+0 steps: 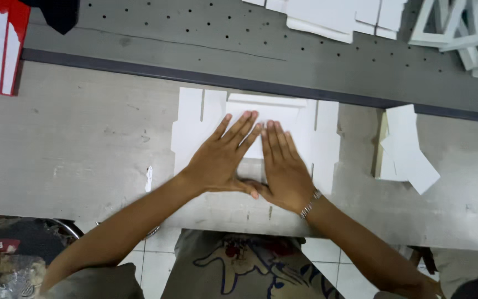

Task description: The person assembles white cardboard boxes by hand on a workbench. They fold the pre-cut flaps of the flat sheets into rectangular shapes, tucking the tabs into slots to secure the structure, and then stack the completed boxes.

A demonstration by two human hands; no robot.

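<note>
Fingers flat and close together, my left hand (219, 160) and right hand (284, 169) press side by side on the white cardboard blank (195, 130) lying mid-bench; right of it sits a stack of white cards (408, 147) on the grey workbench (73, 144).

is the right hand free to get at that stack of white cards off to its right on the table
Probably yes. The right hand lies flat on the white die-cut sheet beside the left hand, holding nothing, and only bare table separates it from the stack of white cards.
</note>
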